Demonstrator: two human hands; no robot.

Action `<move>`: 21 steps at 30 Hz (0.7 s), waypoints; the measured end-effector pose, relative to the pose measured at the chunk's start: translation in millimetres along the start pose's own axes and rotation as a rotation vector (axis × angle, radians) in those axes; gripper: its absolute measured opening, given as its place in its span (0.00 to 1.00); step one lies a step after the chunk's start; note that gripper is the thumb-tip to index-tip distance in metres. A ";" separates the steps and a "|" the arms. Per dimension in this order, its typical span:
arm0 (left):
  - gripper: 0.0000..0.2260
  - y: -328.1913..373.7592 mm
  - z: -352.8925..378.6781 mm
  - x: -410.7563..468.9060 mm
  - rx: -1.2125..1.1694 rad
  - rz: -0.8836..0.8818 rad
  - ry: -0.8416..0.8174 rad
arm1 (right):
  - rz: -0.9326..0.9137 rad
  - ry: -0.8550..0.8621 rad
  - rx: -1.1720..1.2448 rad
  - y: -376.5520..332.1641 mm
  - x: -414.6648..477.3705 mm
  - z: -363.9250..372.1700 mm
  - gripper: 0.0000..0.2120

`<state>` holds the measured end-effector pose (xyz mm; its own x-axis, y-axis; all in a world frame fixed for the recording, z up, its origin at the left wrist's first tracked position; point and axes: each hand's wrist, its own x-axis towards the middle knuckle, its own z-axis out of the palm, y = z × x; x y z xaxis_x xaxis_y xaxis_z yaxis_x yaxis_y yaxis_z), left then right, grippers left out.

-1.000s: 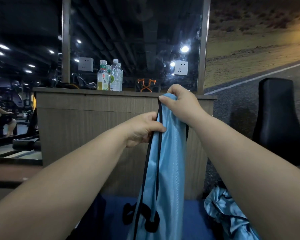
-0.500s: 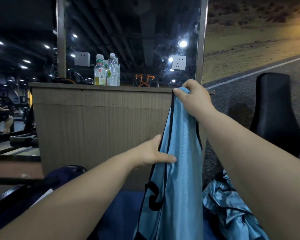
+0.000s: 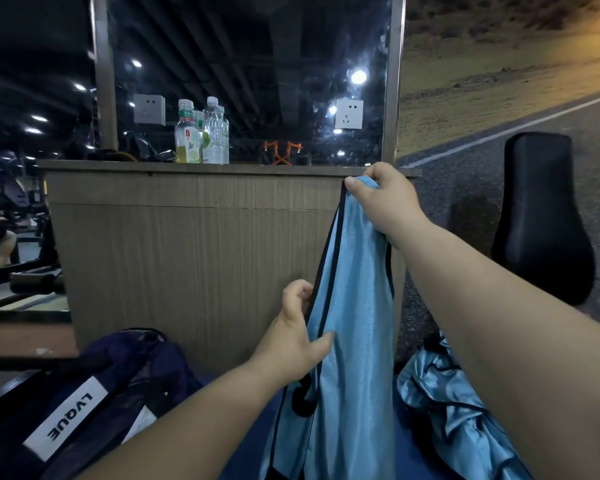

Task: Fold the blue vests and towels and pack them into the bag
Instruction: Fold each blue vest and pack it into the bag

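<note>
Vest hung before counter, hem cut off below; pinched at top by right hand, gripped along black edge by left hand; bag lower left, cropped; blue pile half-hidden behind right forearm

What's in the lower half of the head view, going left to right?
navy bag with an LVQUE label → blue vest, held up → crumpled blue vests → black padded seat
</note>
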<state>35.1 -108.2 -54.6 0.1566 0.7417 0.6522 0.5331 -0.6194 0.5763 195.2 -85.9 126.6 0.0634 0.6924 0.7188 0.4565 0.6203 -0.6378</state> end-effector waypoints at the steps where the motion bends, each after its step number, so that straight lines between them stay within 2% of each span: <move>1: 0.33 -2.2 1.9 -2.2 0.026 0.032 0.023 | 0.000 0.003 -0.002 0.4 0.0 0.1 0.13; 3: 0.32 -5.3 4.1 -5.6 0.097 0.085 0.044 | -0.003 0.010 -0.007 1.8 0.3 0.9 0.13; 5: 0.25 -6.1 4.4 -5.4 0.128 0.104 0.037 | -0.004 0.015 -0.012 3.6 0.0 1.7 0.14; 10: 0.15 -13.0 1.0 2.8 0.045 0.022 0.028 | 0.001 0.036 -0.016 8.5 0.8 0.9 0.15; 13: 0.13 -18.7 -5.3 6.4 -0.072 -0.082 -0.033 | 0.019 0.060 -0.032 13.0 1.2 -1.5 0.13; 17: 0.11 -16.9 -19.2 7.5 -0.418 -0.186 -0.081 | 0.083 0.110 -0.056 23.3 2.3 -10.0 0.12; 21: 0.15 -16.5 -32.1 9.4 -0.458 -0.254 -0.089 | 0.133 0.131 -0.075 37.2 4.3 -15.9 0.12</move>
<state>1.1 -99.3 -42.2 0.1498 0.8897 0.4312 0.1483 -0.4515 0.8799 226.5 -65.7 110.4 0.2406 0.7096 0.6623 0.5009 0.4937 -0.7109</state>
